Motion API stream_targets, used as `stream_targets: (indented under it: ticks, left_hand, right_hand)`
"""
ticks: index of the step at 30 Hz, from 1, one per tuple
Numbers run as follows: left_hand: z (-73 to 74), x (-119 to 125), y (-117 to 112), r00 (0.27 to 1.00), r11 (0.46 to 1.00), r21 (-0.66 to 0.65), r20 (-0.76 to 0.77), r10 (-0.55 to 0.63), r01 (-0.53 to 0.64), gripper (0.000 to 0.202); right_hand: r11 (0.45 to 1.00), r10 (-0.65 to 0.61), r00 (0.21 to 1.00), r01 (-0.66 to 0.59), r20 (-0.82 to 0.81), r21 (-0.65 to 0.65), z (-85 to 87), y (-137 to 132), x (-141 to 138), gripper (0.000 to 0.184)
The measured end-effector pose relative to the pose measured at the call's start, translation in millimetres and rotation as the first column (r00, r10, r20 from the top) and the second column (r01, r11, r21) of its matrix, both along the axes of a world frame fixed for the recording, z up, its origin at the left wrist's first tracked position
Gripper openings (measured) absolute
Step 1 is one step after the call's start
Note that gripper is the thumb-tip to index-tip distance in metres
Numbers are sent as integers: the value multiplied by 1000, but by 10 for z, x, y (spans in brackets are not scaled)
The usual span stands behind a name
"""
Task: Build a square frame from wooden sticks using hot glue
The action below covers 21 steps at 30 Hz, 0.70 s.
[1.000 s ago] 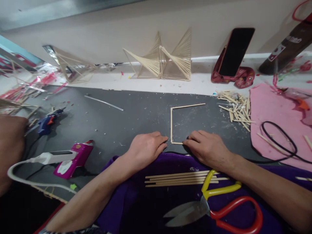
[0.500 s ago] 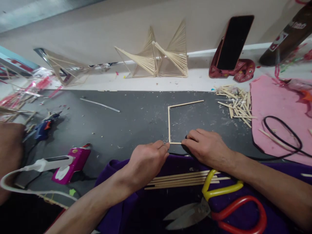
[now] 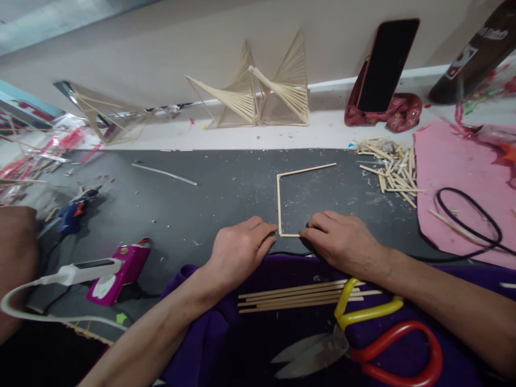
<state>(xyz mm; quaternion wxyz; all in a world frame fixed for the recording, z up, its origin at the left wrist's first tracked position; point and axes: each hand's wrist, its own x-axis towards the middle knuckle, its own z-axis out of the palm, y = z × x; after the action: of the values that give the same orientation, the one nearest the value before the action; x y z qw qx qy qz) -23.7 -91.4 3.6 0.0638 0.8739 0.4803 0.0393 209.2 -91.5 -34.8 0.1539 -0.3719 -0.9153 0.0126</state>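
Right hand (image 3: 342, 242) closed on the near stick (image 3: 289, 235) of a three-sided stick frame (image 3: 278, 177), thumb and fingertips pinching or pressing down, right end hidden beneath them. Left hand (image 3: 239, 247) just left of the near corner, fingertips drawn almost together, apart from the wood by a narrow strip of grey. Cannot tell whether pinching anything small.

In the head view, the only one: frame lying flat on the grey table (image 3: 221, 199), ahead of the body, with near edge between the two hands. Near stick's long axis running left to right, roughly in line with both sets of fingertips. Side stick (image 3: 278, 204) running straight away from the body, from near corner to far corner. Far stick (image 3: 308, 169) reaching rightward from there at a slight outward slant, free end lying beyond the right hand's knuckles. Open side of the frame facing right, between that free end and the right hand. Near corner closer to the left hand; free end closer to the right.

Nearer the body, on purple cloth (image 3: 250, 344), long sticks (image 3: 298, 299) lying roughly parallel to the near stick, partly crossed by the yellow handle of scissors (image 3: 339, 339). Beyond the right hand, toward the right, a pile of short sticks (image 3: 397, 172) beside a pink sheet (image 3: 437, 156).
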Motion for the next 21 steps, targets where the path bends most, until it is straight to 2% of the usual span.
stream_targets:
  ticks: [4,10,17,21]
  left_hand:
    - [-83,45,17,999,1000,13,43,23,-24,18]
    - [-130,87,7,997,999,35,68,29,-31,18]
    - [-176,112,-39,999,977,209,-5,-46,46,24]
    - [-185,138,-59,999,968,248,17,-46,41,25]
  right_hand:
    - [1000,9,999,-9,-32,4,-23,8,-1,18]
    - [1000,-11,999,11,-45,11,-57,10,-10,19]
    - [1000,-15,999,15,-43,-1,-48,7,-9,19]
    - [1000,-10,999,10,-43,-4,-45,9,-10,20]
